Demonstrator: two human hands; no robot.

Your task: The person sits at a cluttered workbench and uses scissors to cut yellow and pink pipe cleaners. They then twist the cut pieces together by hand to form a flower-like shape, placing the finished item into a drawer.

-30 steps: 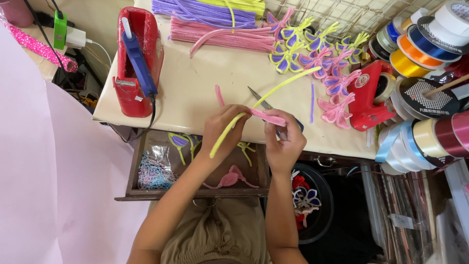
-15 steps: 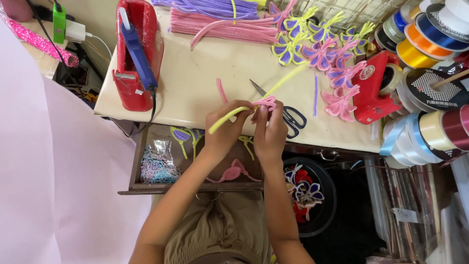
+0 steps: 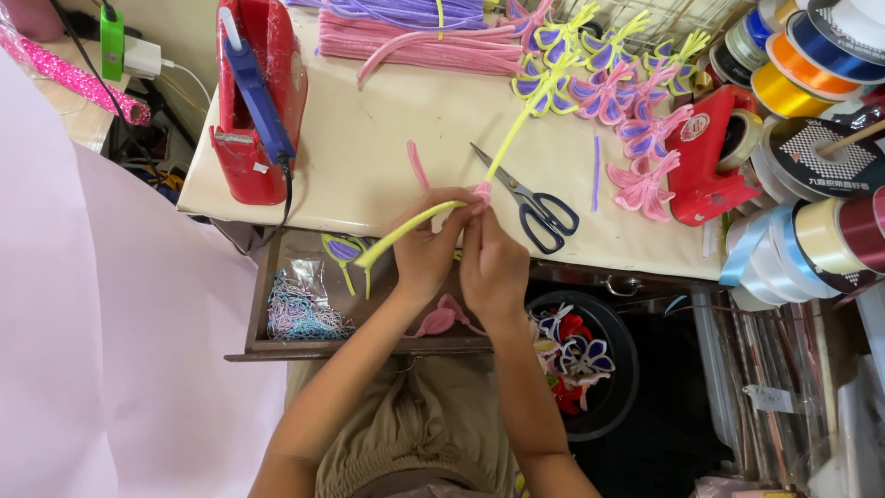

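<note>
Centre frame: left hand (image 3: pixel 426 251) and right hand (image 3: pixel 493 267), pressed together, both pinch a long fuzzy yellow pipe-cleaner stem (image 3: pixel 406 229) near black-handled steel scissors (image 3: pixel 535 198).

One scissors (image 3: pixel 535 198) — two tape dispensers (image 3: pixel 708 157)

On the cream table (image 3: pixel 369 138), black-handled scissors (image 3: pixel 535 201) lie open, and all other places are given from them. To their far left stands a red holder (image 3: pixel 263 101) with a blue glue gun (image 3: pixel 258 92), behind them lie purple and pink stem bundles (image 3: pixel 415 37), and to their right a red tape dispenser (image 3: pixel 705 157) stands beside coloured ribbon rolls (image 3: pixel 802 65). Below the scissors an open wooden drawer (image 3: pixel 267 304) holds tangled thin threads (image 3: pixel 300 309).
</note>
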